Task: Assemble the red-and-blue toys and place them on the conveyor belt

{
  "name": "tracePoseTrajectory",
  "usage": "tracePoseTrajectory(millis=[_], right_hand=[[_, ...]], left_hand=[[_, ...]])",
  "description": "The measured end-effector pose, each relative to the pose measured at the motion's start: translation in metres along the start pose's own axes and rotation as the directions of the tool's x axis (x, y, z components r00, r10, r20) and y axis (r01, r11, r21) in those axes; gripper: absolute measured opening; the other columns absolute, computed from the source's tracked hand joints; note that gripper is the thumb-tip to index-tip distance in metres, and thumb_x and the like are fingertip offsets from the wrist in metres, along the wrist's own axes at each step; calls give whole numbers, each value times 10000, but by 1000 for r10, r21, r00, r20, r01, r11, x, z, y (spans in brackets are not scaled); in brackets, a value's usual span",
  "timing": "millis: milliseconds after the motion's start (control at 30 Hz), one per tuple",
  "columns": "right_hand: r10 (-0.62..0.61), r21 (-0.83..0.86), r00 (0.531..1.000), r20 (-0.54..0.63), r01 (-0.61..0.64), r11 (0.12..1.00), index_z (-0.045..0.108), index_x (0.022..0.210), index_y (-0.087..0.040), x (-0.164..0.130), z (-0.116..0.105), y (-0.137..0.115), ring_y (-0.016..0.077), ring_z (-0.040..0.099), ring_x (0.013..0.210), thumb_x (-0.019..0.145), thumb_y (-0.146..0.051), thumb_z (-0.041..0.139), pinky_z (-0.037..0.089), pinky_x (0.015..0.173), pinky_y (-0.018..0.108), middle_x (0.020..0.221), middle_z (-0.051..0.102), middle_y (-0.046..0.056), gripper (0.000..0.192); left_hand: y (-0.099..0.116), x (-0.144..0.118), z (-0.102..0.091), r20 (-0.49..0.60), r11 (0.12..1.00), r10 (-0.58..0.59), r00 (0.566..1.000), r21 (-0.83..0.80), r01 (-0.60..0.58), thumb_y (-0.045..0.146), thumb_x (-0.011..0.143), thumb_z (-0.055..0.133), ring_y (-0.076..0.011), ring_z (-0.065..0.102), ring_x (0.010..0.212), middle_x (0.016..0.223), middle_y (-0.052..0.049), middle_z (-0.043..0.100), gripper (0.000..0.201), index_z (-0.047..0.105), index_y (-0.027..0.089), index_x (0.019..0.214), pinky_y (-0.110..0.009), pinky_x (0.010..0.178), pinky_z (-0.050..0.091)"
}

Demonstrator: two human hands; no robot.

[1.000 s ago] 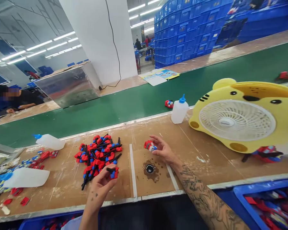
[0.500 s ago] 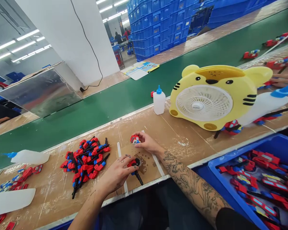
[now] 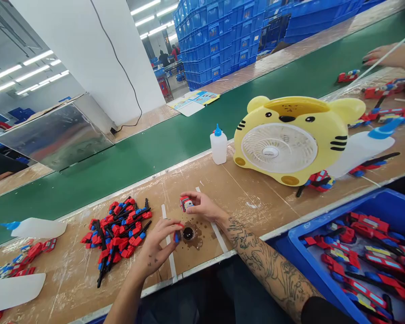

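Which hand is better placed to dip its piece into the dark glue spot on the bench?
Left, probably. The left hand holds a small red and blue part right beside the dark glue spot. The right hand holds its toy piece higher up and farther from the spot.

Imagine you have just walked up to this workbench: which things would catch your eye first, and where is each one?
The yellow tiger-faced fan stands out most, at the back right of the bench beside the green conveyor belt. Next comes the heap of red, blue and black toy parts on the left of the bench. Between them, the left hand holds a small part by a dark glue spot, while the right hand pinches a small red toy piece.
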State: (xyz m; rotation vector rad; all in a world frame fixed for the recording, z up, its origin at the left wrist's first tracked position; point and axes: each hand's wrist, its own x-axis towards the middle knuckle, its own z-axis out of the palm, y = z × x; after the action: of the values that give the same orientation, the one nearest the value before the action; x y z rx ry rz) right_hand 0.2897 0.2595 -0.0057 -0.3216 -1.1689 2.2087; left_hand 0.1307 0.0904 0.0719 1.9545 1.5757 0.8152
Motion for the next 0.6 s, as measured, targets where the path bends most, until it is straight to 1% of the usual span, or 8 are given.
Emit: tracePoseTrajectory(millis=[33, 100, 200, 267, 333, 433, 500, 600], right_hand=[[6, 10, 1000, 5, -6, 1000, 675, 1123, -201, -1, 1, 0, 159, 641, 879, 545, -189, 906, 488, 835, 297, 978, 696, 25, 622], [-8, 58, 1000, -10, 8, 998, 691, 1074, -192, -2, 4, -2, 144, 641, 829, 531, -180, 911, 488, 803, 279, 951, 701, 18, 586], [-12, 193, 999, -44, 20, 981, 674, 1030, -208, -4, 8, -3, 127, 658, 790, 526, -190, 922, 500, 761, 247, 933, 703, 0, 563], [1, 262, 998, -57, 14, 965, 648, 1019, -217, -5, 10, -4, 135, 682, 804, 537, -227, 930, 516, 776, 253, 916, 711, -3, 558], [6, 291, 997, -71, 15, 957, 624, 1019, -221, -6, 12, -5, 160, 702, 856, 551, -273, 933, 528, 831, 285, 922, 723, 8, 563], [18, 291, 996, -83, 7, 957, 602, 1025, -230, -7, 13, -4, 190, 712, 910, 554, -307, 935, 525, 894, 331, 945, 729, 15, 581], [14, 268, 996, -90, 11, 963, 601, 1028, -233, -8, 15, -4, 188, 709, 901, 553, -317, 935, 527, 885, 327, 943, 723, 7, 587], [-31, 180, 992, -119, 52, 982, 605, 1023, -232, -8, 16, -2, 167, 693, 852, 548, -315, 935, 530, 801, 281, 932, 700, -5, 584]], left_hand=[[-3, 0, 3, -88, 987, -93, 992, -141, 80, 212, 889, 634, -254, 567, 1193, 1260, -97, 634, 309, 655, 258, 1194, -424, 1055, 439], [-8, 2, 12, -244, 891, -278, 929, -426, 154, 268, 828, 726, -254, 611, 1130, 1186, -102, 670, 339, 664, 213, 1156, -385, 1006, 475], [-15, 10, 27, -384, 715, -448, 807, -696, 65, 274, 746, 809, -215, 627, 1084, 1141, -75, 688, 419, 668, 201, 1134, -317, 976, 482], [-17, 16, 36, -417, 630, -498, 760, -777, -14, 260, 724, 829, -182, 626, 1067, 1124, -55, 692, 433, 673, 209, 1125, -275, 964, 473], [-17, 20, 41, -416, 575, -525, 743, -816, -50, 253, 714, 838, -158, 635, 1026, 1095, -43, 701, 439, 677, 217, 1120, -251, 939, 475], [-14, 25, 46, -400, 560, -529, 748, -827, -47, 256, 699, 847, -148, 650, 966, 1042, -37, 716, 433, 686, 214, 1098, -244, 898, 491], [-10, 29, 47, -390, 571, -520, 760, -820, -30, 263, 689, 850, -160, 656, 963, 1030, -45, 723, 433, 690, 204, 1087, -256, 896, 499], [-7, 35, 47, -372, 587, -518, 770, -809, 4, 281, 681, 847, -190, 664, 988, 1063, -70, 729, 456, 688, 185, 1098, -292, 924, 505]])
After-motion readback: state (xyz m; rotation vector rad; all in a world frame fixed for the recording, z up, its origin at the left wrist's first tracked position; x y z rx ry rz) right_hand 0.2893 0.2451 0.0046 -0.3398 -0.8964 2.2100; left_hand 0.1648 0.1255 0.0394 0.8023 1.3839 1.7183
